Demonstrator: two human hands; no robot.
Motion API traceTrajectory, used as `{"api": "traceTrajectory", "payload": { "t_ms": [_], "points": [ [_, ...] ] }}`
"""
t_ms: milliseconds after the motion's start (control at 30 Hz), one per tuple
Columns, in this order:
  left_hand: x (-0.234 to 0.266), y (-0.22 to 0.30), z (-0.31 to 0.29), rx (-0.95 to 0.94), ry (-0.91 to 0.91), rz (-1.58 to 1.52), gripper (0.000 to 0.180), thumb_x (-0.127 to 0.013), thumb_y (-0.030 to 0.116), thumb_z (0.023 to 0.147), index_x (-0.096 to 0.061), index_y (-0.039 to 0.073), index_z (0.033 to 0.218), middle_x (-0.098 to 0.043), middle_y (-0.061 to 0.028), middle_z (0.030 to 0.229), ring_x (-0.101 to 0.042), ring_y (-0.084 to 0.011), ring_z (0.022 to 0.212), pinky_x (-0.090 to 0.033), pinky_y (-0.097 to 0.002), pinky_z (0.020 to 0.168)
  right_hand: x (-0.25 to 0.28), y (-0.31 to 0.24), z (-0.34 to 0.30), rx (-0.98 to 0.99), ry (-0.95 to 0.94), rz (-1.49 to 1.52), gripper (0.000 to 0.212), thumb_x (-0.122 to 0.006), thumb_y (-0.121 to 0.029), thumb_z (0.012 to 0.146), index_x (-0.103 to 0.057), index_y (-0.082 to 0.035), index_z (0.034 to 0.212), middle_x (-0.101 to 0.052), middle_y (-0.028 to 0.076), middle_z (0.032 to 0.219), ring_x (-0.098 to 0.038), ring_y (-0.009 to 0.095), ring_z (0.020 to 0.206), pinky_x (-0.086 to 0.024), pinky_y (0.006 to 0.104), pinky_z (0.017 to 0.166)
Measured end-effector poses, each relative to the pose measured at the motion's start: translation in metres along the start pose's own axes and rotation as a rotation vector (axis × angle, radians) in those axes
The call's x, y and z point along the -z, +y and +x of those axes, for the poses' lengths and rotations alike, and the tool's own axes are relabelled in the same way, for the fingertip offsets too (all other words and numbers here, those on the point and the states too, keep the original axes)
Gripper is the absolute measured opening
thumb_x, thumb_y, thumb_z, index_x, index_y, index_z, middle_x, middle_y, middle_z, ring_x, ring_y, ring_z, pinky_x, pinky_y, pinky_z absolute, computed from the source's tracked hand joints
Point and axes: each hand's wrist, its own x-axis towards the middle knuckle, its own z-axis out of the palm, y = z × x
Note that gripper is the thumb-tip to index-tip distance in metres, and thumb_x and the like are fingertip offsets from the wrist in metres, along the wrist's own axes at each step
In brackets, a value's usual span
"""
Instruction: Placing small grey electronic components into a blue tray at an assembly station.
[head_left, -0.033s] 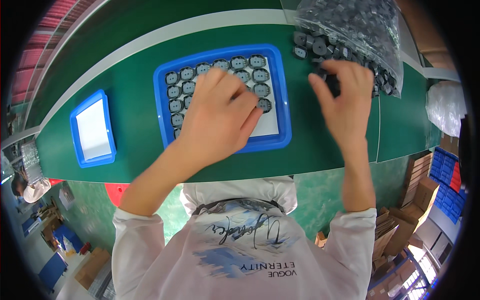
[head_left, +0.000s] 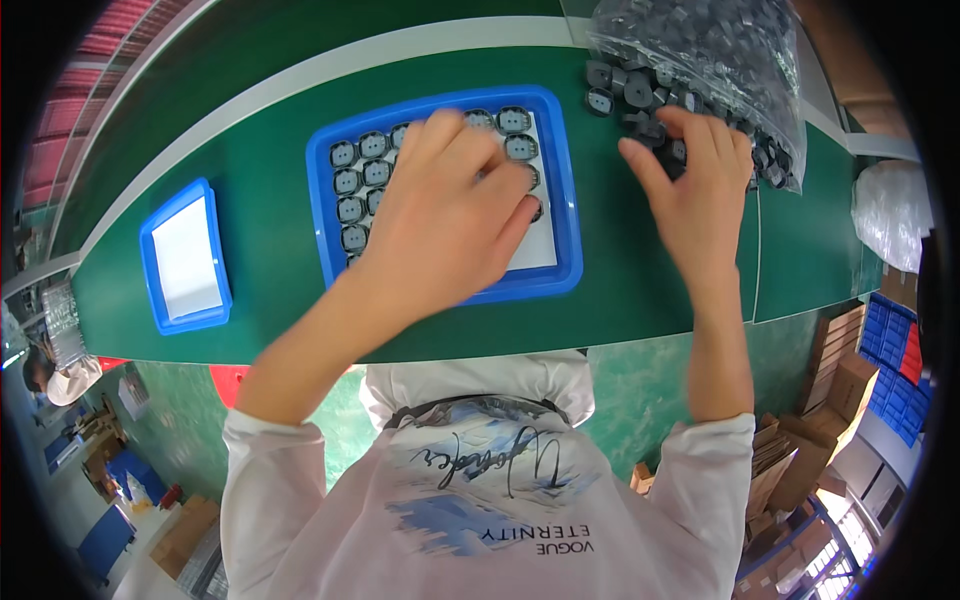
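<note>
Many grey parts (head_left: 637,92) lie heaped by the right hand (head_left: 702,195), grip wide, and in the blue tray (head_left: 572,200) under the left hand (head_left: 435,215), grip hidden, can't tell; probably light, stiff, best pinched by the sides.

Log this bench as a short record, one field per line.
Left hand: over the larger tray; its grip is hidden
Right hand: at the loose parts, thumb and index finger apart
Larger tray: blue, lined with a white sheet, partly hidden
Tray parts: dark grey, set in rows
Loose parts: dark grey, heaped by the bag
Bag: clear plastic, holding more parts
Smaller tray: blue, white inside, at left
Table: green
</note>
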Motion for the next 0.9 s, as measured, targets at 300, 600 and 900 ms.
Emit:
{"api": "traceTrajectory", "payload": {
  "t_ms": [300, 600, 900],
  "points": [
    [-0.093, -0.004, 0.111, 0.051, -0.286, 0.496, 0.014, -0.067, 0.017, 0.077, -0.079, 0.014, 0.083, -0.073, -0.0095, 0.086, -0.065, -0.0287, 0.098, -0.044, -0.0417, 0.081, 0.029, 0.024, 0.000, -0.106, 0.013, 0.255, 0.016, -0.074, -0.008, 0.087, -0.068, -0.001, 0.100, -0.068, 0.007, 0.090, -0.066, 0.019, 0.087, -0.051, 0.0312, 0.079],
    [-0.032, 0.001, 0.096, -0.116, -0.207, 0.023, 0.019, -0.062, 0.009, 0.080, -0.060, 0.001, 0.097, -0.062, -0.0202, 0.093, -0.058, -0.0391, 0.099, -0.046, -0.0487, 0.090, 0.033, 0.022, -0.042, -0.357, -0.319, 0.494, 0.016, -0.065, 0.001, 0.093, -0.064, 0.001, 0.109, -0.069, 0.009, 0.092, -0.070, 0.014, 0.081, -0.052, 0.0230, 0.071],
    [0.044, 0.001, -0.053, -0.047, -0.338, -0.132, 0.018, -0.069, -0.001, 0.069, -0.066, 0.003, 0.086, -0.062, -0.0106, 0.105, -0.056, -0.0310, 0.098, -0.048, -0.0413, 0.084, 0.049, 0.003, -0.041, -0.340, -0.372, 0.771, 0.034, -0.065, 0.008, 0.085, -0.069, -0.002, 0.118, -0.061, 0.006, 0.095, -0.058, 0.012, 0.079, -0.047, 0.0278, 0.065]
  ]
}}
